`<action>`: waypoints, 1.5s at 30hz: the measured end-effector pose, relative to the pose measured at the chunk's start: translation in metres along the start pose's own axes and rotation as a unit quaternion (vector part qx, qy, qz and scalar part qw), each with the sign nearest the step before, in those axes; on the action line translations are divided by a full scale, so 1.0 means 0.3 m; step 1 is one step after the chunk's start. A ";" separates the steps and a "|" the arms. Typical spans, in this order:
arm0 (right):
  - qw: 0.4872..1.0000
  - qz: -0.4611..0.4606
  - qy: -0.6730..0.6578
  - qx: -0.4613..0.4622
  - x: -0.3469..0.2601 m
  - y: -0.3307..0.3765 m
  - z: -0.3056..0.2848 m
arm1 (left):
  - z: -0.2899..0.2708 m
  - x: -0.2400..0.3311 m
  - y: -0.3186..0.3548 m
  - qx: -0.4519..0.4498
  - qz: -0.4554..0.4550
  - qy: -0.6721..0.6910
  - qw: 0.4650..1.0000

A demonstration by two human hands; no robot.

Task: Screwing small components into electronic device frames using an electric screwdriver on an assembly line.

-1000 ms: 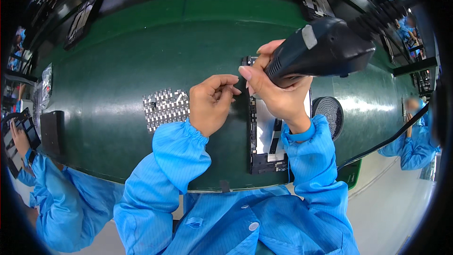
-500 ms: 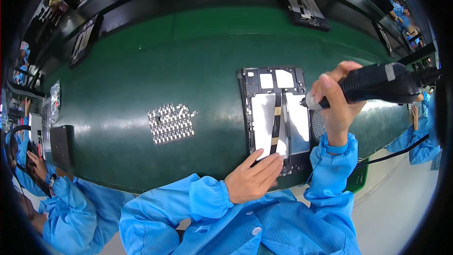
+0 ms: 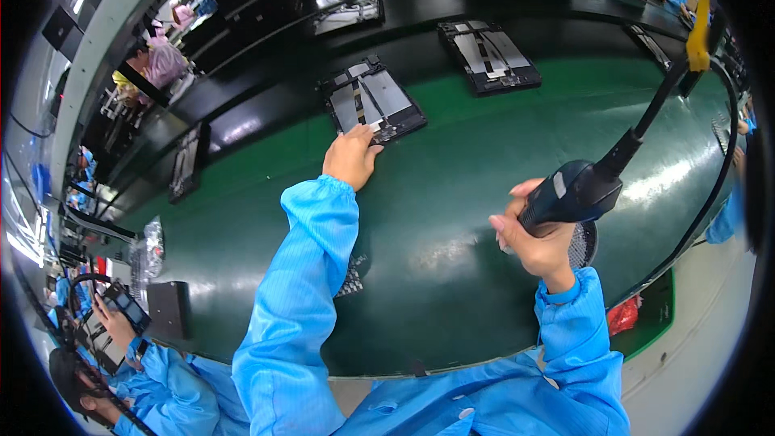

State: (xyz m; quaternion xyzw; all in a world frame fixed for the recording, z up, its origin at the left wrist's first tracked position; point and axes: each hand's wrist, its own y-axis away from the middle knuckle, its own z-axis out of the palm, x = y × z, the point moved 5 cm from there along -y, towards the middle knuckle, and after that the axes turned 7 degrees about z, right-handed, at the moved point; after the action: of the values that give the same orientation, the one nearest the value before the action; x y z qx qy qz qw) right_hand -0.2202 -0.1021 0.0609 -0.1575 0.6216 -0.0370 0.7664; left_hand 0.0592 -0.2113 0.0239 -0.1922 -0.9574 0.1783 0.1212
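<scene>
At the far side of the green bench, my left hand (image 3: 351,157) grips the near edge of an opened tablet (image 3: 395,101), its fingers over the edge. The tablet is a black frame with silver panels and a dark strip down its middle. On the right, my right hand (image 3: 537,234) is closed round a black electric screwdriver (image 3: 561,194). A cable runs from the tool's back end up to the right. The tool's tip is hidden by my fingers. Behind that hand shows part of a round, grey mesh-like dish (image 3: 583,244).
A second opened tablet (image 3: 491,56) lies further back to the right. My left sleeve partly covers a sheet of small pieces (image 3: 353,277). A black box (image 3: 167,309) and a clear bag (image 3: 152,246) stand at left, near a co-worker. A green bin (image 3: 658,315) is below the bench, right.
The opened tablet has gone from in front of me to the far side of the bench, with my left hand on it. My right hand with the screwdriver has come lower. The view has shifted.
</scene>
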 end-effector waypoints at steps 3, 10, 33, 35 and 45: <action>1.000 0.000 -0.004 -0.023 0.017 0.005 -0.006 | 0.017 -0.108 -0.006 -0.017 -0.030 -0.025 0.999; 0.998 0.034 0.008 -0.047 0.031 0.028 -0.016 | 0.095 0.106 -0.132 -0.068 -0.015 -0.101 0.992; 0.998 -0.018 0.006 -0.067 -0.013 -0.002 -0.048 | 0.242 0.300 -0.632 -0.001 0.144 -0.303 0.942; 1.000 0.003 -0.011 -0.027 -0.007 -0.007 -0.056 | 0.233 0.280 -0.584 -0.004 0.121 -0.285 0.951; 0.986 0.032 -0.098 0.132 -0.133 -0.049 -0.294 | -0.035 0.586 0.083 0.013 0.214 -0.052 0.975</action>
State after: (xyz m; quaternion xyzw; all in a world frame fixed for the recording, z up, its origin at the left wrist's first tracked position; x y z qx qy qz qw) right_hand -0.3122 -0.1232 0.0872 -0.0382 0.5380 -0.0788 0.8384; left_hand -0.0872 -0.1145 0.0526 -0.3817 -0.8965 0.2224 0.0325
